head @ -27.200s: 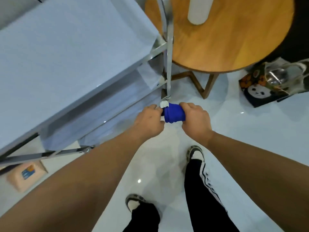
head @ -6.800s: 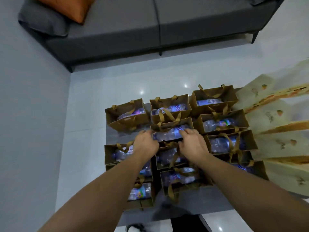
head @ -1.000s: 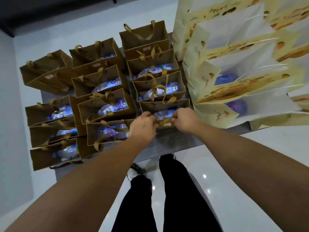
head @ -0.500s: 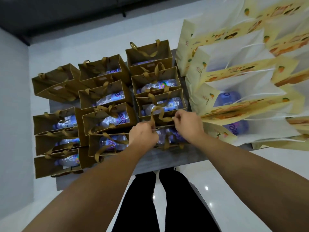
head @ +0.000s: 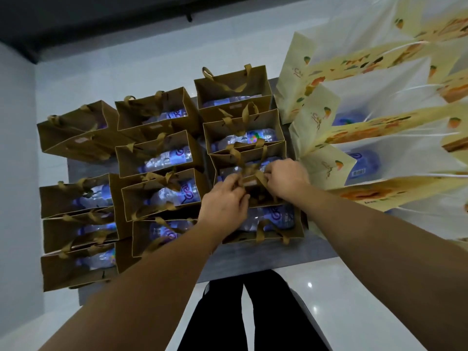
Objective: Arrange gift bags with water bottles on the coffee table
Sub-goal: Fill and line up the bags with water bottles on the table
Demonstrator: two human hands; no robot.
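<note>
Brown gift bags (head: 157,150) holding water bottles (head: 174,196) crowd the grey coffee table (head: 253,259) at left. At centre I see my left hand (head: 224,206) and right hand (head: 285,178) pinching ribbon handles (head: 249,171) of one bag. Yellow bags (head: 326,163) stand right.

Hands at brown gift bags on grey coffee table (head: 266,257)

Left hand (head: 222,205) and right hand (head: 285,179) pinching ribbon handles (head: 249,171) of brown bag (head: 276,150); water bottle (head: 174,196) inside neighbouring bag.
</note>
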